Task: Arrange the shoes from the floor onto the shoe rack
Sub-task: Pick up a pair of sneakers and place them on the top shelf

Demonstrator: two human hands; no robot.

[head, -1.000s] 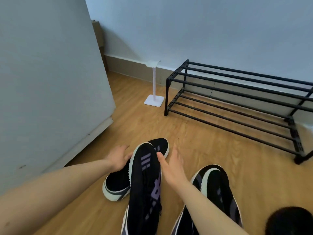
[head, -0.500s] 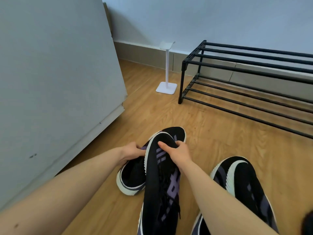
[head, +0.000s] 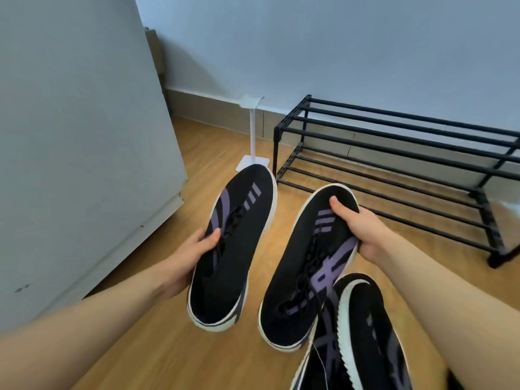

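Note:
My left hand (head: pixel 194 250) grips one black sneaker with purple stripes and a white sole (head: pixel 233 246) by its left side, lifted off the floor with the toe pointing away. My right hand (head: pixel 363 230) holds the matching sneaker (head: pixel 306 266) near its toe, thumb on top, also raised. More black and purple shoes (head: pixel 357 333) lie on the wooden floor at the lower right, partly under the right-hand sneaker. The black two-tier metal shoe rack (head: pixel 394 153) stands against the wall ahead and to the right, with nothing on its bars.
A white stand on a square base (head: pixel 253 136) sits just left of the rack. A large grey-white panel (head: pixel 78 136) fills the left side. The pale blue wall runs behind the rack. Wooden floor (head: pixel 157 347) lies between me and the rack.
Both hands closed on the two stacked sneakers, pulled them apart and lifted them off the floor, one in each hand. The view has shifted closer toward the rack.

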